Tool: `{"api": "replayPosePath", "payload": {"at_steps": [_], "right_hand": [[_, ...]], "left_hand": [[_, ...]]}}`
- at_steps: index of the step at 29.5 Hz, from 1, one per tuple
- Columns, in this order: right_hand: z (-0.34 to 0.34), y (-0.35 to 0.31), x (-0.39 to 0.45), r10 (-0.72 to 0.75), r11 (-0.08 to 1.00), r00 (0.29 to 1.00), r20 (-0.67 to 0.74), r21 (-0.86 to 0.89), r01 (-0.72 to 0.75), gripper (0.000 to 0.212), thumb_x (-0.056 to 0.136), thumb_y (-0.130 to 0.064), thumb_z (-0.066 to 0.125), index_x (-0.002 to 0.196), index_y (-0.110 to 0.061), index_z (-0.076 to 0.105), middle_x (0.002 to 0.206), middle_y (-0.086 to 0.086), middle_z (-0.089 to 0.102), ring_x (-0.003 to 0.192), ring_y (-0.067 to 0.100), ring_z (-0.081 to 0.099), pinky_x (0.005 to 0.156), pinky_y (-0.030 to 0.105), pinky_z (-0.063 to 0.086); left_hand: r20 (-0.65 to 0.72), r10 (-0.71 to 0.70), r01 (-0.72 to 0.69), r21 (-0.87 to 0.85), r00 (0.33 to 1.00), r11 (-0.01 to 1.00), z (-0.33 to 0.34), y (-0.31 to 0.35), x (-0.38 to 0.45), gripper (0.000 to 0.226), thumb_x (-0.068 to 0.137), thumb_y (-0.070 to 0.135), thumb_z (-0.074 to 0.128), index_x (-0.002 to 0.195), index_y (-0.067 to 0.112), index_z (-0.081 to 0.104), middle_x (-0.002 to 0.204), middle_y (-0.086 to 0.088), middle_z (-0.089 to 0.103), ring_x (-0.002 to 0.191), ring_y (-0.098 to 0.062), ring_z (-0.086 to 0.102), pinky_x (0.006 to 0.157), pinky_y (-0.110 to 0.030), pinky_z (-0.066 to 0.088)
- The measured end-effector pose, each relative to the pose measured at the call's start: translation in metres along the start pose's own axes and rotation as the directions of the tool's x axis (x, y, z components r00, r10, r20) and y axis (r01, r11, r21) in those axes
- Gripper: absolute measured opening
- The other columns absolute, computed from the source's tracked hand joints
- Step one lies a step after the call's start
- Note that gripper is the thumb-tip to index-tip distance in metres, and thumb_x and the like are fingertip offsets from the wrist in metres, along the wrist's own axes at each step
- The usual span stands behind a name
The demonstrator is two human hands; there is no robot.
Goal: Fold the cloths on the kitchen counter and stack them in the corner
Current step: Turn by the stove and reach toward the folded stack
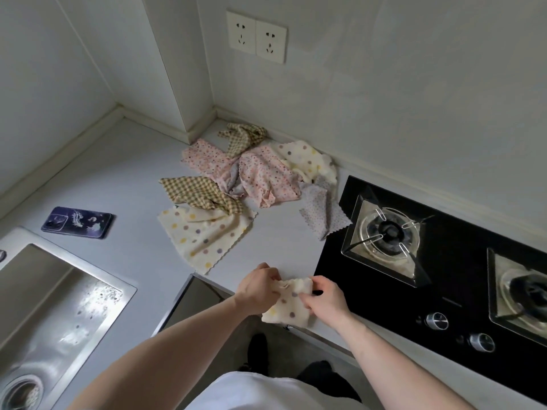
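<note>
Your counter (pixel 142 179) runs from the sink (pixel 53 306) on your left to the black gas hob (pixel 444 261) on your right, and the heap of unfolded cloths (pixel 236 179) covers the stretch in front of the corner (pixel 204 125). In that heap a cream dotted cloth (pixel 207 235) lies nearest you and mostly flat, with a checked cloth (pixel 198 193) overlapping its far edge. Behind them sit pink floral cloths (pixel 263 176), another cream dotted one (pixel 307 161) against the wall and a second checked one (pixel 242 136) closest to the corner. A pale sprigged cloth (pixel 322 214) overlaps the hob's edge. A phone (pixel 77 222) lies well clear, near the sink.

You are folding one cloth, by the look of it. The small cream dotted cloth (pixel 288 303) is already doubled into a compact pad at the front edge of the counter, just beside the hob. Your left hand (pixel 257 291) pinches its top left corner with curled fingers, and your right hand (pixel 325 300) pinches the right edge between thumb and fingertips.

No folded stack shows in the corner yet, so you are probably early in the task. Next, square the edges and press the fold flat. Then carry the pad to the corner, where the loose checked cloth is in the way, so you may need to shift it first.
</note>
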State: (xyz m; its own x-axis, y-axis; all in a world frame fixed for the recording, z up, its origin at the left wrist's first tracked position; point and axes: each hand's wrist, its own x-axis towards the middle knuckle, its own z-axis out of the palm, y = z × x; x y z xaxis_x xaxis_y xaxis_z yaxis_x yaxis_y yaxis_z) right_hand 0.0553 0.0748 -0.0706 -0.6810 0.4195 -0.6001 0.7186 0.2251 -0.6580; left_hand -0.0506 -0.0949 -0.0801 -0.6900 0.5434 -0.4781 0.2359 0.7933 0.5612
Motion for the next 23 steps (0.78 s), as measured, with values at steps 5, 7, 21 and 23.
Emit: {"api": "replayPosePath", "payload": {"at_steps": [5,7,21,23], "right_hand": [[0.007,-0.012,-0.002,-0.036,0.999,0.996,-0.080,-0.007,0.036,0.013,0.087,-0.016,0.077,0.088,-0.024,0.066,0.084,-0.002,0.074,0.074,0.013,0.074,0.061,0.024,0.059],[0.009,-0.011,-0.004,-0.077,0.997,0.991,-0.105,-0.023,0.075,0.015,0.086,-0.013,0.077,0.085,-0.024,0.066,0.086,-0.005,0.072,0.078,0.013,0.072,0.059,0.019,0.052],[0.022,0.038,-0.021,-0.273,0.859,0.961,0.048,-0.438,0.266,0.032,0.093,-0.025,0.069,0.123,-0.034,0.069,0.149,-0.019,0.041,0.133,0.007,0.046,0.103,0.014,0.035],[0.022,0.037,-0.021,-0.272,0.862,0.961,0.052,-0.432,0.267,0.035,0.092,-0.027,0.070,0.126,-0.034,0.068,0.153,-0.018,0.039,0.136,0.008,0.044,0.105,0.016,0.035]], "left_hand": [[-0.129,0.072,-0.073,-0.004,0.989,0.997,-0.012,-0.004,-0.014,0.029,0.083,0.017,0.058,0.108,0.027,0.068,0.109,0.012,0.063,0.095,-0.019,0.064,0.072,-0.029,0.049],[-0.169,0.109,-0.107,0.023,0.980,0.994,-0.014,-0.006,-0.020,0.032,0.082,0.013,0.054,0.106,0.028,0.068,0.108,0.014,0.068,0.095,-0.018,0.065,0.074,-0.029,0.050],[0.050,0.125,-0.131,0.148,0.991,0.980,0.009,-0.028,-0.037,0.049,0.086,0.038,0.054,0.135,0.037,0.056,0.153,0.014,0.039,0.135,-0.017,0.043,0.107,-0.036,0.046],[0.046,0.112,-0.117,0.146,0.993,0.982,0.007,-0.023,-0.035,0.045,0.087,0.045,0.054,0.130,0.034,0.061,0.145,0.012,0.049,0.130,-0.019,0.044,0.106,-0.034,0.044]]}}
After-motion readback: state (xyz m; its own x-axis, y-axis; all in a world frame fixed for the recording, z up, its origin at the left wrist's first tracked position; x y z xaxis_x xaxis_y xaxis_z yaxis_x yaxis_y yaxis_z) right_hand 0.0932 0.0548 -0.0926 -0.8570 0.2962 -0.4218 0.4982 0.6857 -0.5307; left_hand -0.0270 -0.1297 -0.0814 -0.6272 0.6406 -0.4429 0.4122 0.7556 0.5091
